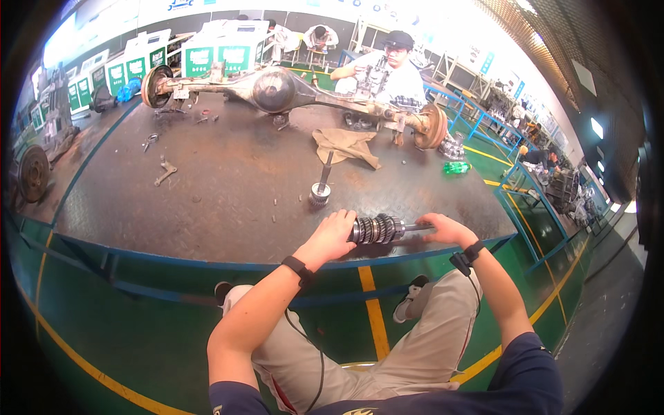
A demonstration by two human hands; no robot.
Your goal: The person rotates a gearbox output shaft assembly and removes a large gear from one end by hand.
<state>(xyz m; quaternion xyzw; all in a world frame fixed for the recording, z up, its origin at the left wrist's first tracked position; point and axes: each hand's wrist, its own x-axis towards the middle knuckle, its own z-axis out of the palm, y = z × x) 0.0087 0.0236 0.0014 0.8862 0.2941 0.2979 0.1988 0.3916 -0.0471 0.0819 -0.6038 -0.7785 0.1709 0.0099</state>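
Note:
A gear shaft (379, 229), a metal shaft stacked with several toothed gears, lies sideways along the near edge of the workbench. Its left end is gripped by my left hand (334, 236), whose fingers wrap over it. My right hand (444, 229) closes around the thin bare end of the shaft on the right. Just beyond my left hand, a smaller shaft with a gear at its base (320, 192) stands upright on the bench top. Both wrists wear black bands, and a cable hangs from the right one.
A rusty axle housing (277, 91) spans the bench's far side. A brown cloth (347, 147), a green bottle (456, 167) and a metal bracket (166, 171) lie on the workbench (228, 207). Opposite me a person in a dark cap (398, 69) handles metal parts. Blue-framed benches stand to the right.

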